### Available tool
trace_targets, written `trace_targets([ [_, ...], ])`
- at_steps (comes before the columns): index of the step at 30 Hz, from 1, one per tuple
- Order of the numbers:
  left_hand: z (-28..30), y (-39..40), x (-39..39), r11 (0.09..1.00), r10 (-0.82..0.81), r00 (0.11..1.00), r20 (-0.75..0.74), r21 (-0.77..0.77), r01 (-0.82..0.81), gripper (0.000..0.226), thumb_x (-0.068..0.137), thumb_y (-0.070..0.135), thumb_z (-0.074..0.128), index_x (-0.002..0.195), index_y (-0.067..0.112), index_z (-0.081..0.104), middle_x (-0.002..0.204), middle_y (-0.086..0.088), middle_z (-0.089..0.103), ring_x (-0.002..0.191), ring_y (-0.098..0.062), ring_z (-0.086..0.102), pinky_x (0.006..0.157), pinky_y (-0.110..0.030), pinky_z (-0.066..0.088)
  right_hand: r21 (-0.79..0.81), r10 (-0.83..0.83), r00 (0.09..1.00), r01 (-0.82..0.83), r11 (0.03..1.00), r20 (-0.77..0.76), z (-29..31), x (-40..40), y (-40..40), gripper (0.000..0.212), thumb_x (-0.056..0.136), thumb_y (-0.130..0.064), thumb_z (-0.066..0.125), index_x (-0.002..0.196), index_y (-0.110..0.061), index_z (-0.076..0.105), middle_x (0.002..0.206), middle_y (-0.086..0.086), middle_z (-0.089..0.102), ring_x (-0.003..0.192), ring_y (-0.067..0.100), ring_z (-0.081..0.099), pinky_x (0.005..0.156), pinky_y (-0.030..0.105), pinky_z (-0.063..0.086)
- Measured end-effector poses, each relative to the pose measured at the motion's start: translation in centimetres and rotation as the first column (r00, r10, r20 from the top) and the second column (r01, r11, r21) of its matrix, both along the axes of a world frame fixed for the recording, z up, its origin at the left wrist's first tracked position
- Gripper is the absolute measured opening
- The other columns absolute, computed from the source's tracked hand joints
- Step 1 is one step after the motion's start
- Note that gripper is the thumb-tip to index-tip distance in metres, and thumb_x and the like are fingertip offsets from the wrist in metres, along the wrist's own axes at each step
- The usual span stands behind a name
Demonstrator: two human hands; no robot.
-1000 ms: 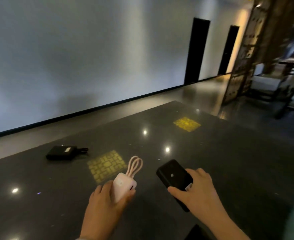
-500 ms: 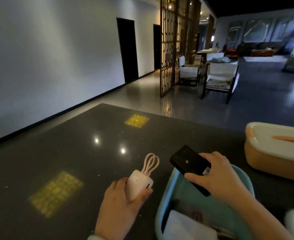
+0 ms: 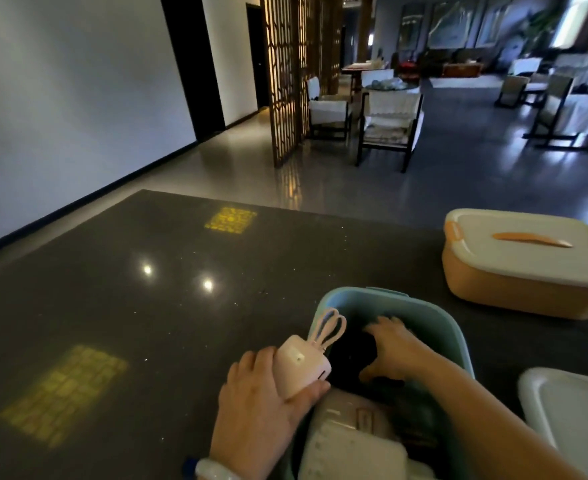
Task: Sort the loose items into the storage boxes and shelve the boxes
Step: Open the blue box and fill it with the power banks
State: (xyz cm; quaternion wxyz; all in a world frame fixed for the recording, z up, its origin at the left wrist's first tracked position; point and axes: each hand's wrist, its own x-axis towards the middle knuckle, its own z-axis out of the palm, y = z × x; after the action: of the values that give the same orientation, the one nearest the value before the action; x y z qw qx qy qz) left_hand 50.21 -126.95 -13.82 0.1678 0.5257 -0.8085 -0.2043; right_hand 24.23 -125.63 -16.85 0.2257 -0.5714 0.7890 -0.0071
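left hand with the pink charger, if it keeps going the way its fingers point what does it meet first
Probably the near left rim of the teal box, just ahead of the left hand and its pink charger. Depth is unclear; it may pass over into the box.

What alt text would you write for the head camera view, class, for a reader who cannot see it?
A person's right hand lowers a black power bank into an open teal storage box, while the left hand holds a pink power bank at the box's edge. A lidded orange box sits on the dark table.
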Motion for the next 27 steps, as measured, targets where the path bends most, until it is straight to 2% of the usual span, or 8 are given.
trace_targets([
  [4, -1.0, -0.3, -0.3, 0.999, 0.020, 1.000, -0.008, -0.050, -0.021, 0.102, 0.045, 0.100, 0.027, 0.120, 0.034, 0.045, 0.105, 0.016, 0.041, 0.097, -0.004, 0.037, 0.086, -0.029, 0.042, 0.031, 0.077, 0.997, -0.077, 0.997, -0.007, -1.9, 0.3, -0.5, 0.079, 0.056, -0.059, 0.079, 0.123, -0.026, 0.053, 0.124, -0.002, 0.046, 0.119, 0.022, 0.041, 0.104, 0.038, 0.037],
  [7, -1.3, -0.7, -0.4, 0.995, 0.020, 1.000, -0.009, -0.101, -0.021, 0.106, 0.043, 0.102, 0.016, 0.116, 0.032, 0.047, 0.101, 0.016, 0.041, 0.093, -0.004, 0.035, 0.082, -0.028, 0.042, 0.033, 0.109, 0.994, -0.108, 0.994, -0.003, -2.7, 0.4, -0.6, 0.084, 0.056, -0.058, 0.079, 0.127, -0.024, 0.050, 0.128, -0.001, 0.044, 0.120, 0.021, 0.040, 0.102, 0.036, 0.037],
  [11, -1.2, -0.8, -0.4, 0.999, -0.001, 1.000, -0.018, -0.051, 0.000, 0.102, 0.046, 0.098, 0.025, 0.120, 0.031, 0.045, 0.104, 0.015, 0.041, 0.095, -0.004, 0.036, 0.084, -0.028, 0.042, 0.022, 0.038, 0.993, -0.041, 0.999, 0.114, -3.0, 0.1, -0.6, 0.083, 0.057, -0.051, 0.083, 0.129, -0.026, 0.049, 0.129, -0.004, 0.045, 0.119, 0.018, 0.041, 0.102, 0.034, 0.037],
  [15, -1.0, -0.8, -0.3, 0.999, -0.013, 1.000, -0.015, -0.042, 0.012, 0.096, 0.050, 0.095, 0.031, 0.119, 0.031, 0.045, 0.104, 0.014, 0.043, 0.096, -0.006, 0.038, 0.083, -0.030, 0.044, 0.046, -0.084, 0.961, 0.075, 0.996, 0.264, -3.0, -0.5, -0.9, 0.066, 0.068, -0.034, 0.083, 0.127, -0.025, 0.056, 0.126, -0.001, 0.055, 0.111, 0.018, 0.053, 0.097, 0.032, 0.043],
  [20, -0.7, -0.7, -0.3, 0.999, -0.001, 1.000, -0.008, -0.046, 0.000, 0.094, 0.049, 0.093, 0.032, 0.118, 0.030, 0.046, 0.102, 0.013, 0.043, 0.094, -0.007, 0.038, 0.083, -0.032, 0.044, 0.115, -0.145, 0.938, 0.114, 0.987, 0.314, -2.5, -0.6, -0.9, 0.072, 0.072, -0.025, 0.081, 0.137, -0.027, 0.049, 0.134, 0.000, 0.053, 0.122, 0.022, 0.049, 0.106, 0.038, 0.039],
  [27, -0.4, -0.9, -0.2, 0.999, -0.032, 0.999, 0.033, 0.002, 0.032, 0.097, 0.050, 0.092, 0.030, 0.126, 0.033, 0.040, 0.113, 0.013, 0.041, 0.104, -0.007, 0.039, 0.091, -0.033, 0.044, 0.155, -0.150, 0.919, 0.099, 0.983, 0.365, -2.5, -0.6, -0.8, 0.071, 0.074, -0.022, 0.080, 0.137, -0.031, 0.048, 0.133, 0.000, 0.053, 0.121, 0.022, 0.049, 0.104, 0.038, 0.040],
])
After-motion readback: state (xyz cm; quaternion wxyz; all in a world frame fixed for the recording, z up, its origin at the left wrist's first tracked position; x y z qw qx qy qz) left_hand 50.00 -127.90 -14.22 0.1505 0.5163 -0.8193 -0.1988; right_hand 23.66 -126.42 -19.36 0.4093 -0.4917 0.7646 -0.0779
